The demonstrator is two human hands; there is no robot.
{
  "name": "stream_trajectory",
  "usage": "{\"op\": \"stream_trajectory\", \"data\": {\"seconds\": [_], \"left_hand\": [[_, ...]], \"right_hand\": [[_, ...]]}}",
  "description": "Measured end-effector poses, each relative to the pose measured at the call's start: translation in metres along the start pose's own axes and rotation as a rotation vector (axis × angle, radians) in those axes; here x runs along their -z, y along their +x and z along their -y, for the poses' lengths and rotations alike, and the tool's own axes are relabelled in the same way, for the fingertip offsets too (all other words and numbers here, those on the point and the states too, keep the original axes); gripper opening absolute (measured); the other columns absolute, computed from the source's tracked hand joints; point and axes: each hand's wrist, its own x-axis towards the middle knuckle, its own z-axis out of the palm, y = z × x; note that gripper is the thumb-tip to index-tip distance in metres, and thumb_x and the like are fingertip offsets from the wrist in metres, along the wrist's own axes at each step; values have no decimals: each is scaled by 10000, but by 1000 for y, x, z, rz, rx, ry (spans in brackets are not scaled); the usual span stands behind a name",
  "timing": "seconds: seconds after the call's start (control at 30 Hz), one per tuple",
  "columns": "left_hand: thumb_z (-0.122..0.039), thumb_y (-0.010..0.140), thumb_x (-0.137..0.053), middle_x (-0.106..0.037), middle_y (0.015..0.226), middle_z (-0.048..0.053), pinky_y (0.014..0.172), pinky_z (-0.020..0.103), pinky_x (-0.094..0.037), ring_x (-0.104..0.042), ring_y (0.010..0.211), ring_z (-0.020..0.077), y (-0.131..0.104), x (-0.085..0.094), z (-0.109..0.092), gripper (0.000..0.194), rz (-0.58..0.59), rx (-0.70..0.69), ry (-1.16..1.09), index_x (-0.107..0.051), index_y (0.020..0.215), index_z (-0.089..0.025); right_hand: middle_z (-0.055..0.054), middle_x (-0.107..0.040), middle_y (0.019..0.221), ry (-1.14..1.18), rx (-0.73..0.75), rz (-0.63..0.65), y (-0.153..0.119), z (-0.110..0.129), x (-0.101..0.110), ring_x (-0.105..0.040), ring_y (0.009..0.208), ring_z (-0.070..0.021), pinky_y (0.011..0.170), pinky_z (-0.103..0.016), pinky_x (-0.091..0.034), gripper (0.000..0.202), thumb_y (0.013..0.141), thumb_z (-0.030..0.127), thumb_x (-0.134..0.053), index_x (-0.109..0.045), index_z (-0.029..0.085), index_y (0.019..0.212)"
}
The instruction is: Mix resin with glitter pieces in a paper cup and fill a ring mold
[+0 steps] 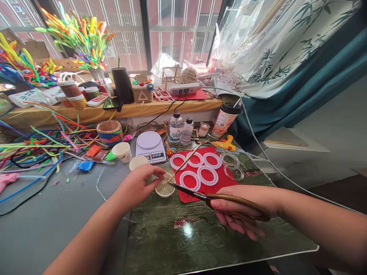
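My right hand [237, 214] grips a pair of scissors [235, 202] with bronze-coloured handles. The dark blades point left, their tips over a small paper cup [165, 193] with glittery contents. My left hand [140, 181] is at the cup's left rim, thumb and forefinger curled toward each other near the blade tips. Anything between those fingers is too small to make out. A thin wooden stick [185, 163] leans out of the cup to the upper right. Beside it, several white ring-shaped silicone molds [207, 175] lie on a red sheet [183, 196].
Behind the cup stand another paper cup [138, 162], a kitchen scale [150, 145] and two bottles [175, 130]. Clear rings [232, 168], a yellow glue gun [226, 143] and a drink cup [225, 120] are at right. Pipe cleaners [37, 149] spread at left. A white cable [266, 152] crosses the right side.
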Motion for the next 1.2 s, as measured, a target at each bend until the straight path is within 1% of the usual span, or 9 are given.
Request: {"op": "stream_trajectory", "data": {"seconds": [0.17,0.33,0.4,0.6,0.73,0.83,0.97,1.1,1.2], "left_hand": [[-293,1063,-606,-877,1058,45,902,366,-615,-798,999,222,0,1,-2,236,-14,-16,19,-781,1214,-248],[-289,963,-789,-786,834,8,771,305,-550,-716,835,195,1,4,-4,105,-59,-59,100,-771,871,-242],[-263,958,-789,-776,826,3,802,309,-545,-703,858,197,1,4,-5,78,-77,-86,111,-772,884,-244],[-353,948,-808,-756,759,-5,612,258,-495,-661,668,152,0,3,-6,184,-114,59,44,-765,822,-226],[-330,996,-752,-841,879,16,703,280,-553,-745,779,177,1,2,-7,128,-111,1,15,-841,939,-257],[-344,993,-768,-814,782,11,652,279,-537,-716,703,170,1,1,-8,150,-129,2,28,-851,900,-260],[-365,986,-761,-840,924,47,737,303,-586,-748,825,194,2,-2,-12,166,-151,-8,-39,-855,900,-258],[-506,945,-800,-792,748,26,609,278,-559,-697,652,170,2,-4,-14,291,-242,249,-261,-825,866,-227],[-631,917,-806,-855,922,82,681,314,-631,-763,727,196,2,-3,-14,451,-326,410,-561,-831,1049,-201]], "right_hand": [[28,-611,563,-23,1,9,1,2,0,-570,363,-98,320,-174,-454,841,788,1039,-526,-589,201,820],[25,-596,586,-73,5,-18,-2,6,-3,-551,374,-86,335,-160,-440,806,858,1000,-477,-567,199,842],[18,-601,594,-78,4,-23,-3,7,-3,-553,382,-88,342,-160,-436,784,881,975,-480,-566,197,848],[12,-616,615,-86,3,-15,-4,8,-2,-563,399,-88,364,-162,-439,763,911,949,-480,-573,193,871],[11,-620,614,-84,-3,-10,-3,7,-2,-567,393,-90,361,-166,-448,810,859,1003,-480,-570,198,865],[15,-610,610,-82,-1,-16,-3,7,-3,-562,392,-88,356,-163,-449,815,848,1010,-484,-567,199,859],[16,-601,602,-80,-1,-21,-4,8,-5,-561,397,-89,351,-160,-445,815,850,1006,-480,-567,195,862],[17,-612,600,-70,-3,-14,-2,7,-4,-566,390,-92,346,-166,-453,830,815,1027,-497,-565,201,862],[16,-613,599,-66,-11,-12,-1,7,-5,-563,384,-93,341,-170,-459,843,786,1042,-504,-561,204,863]]}}
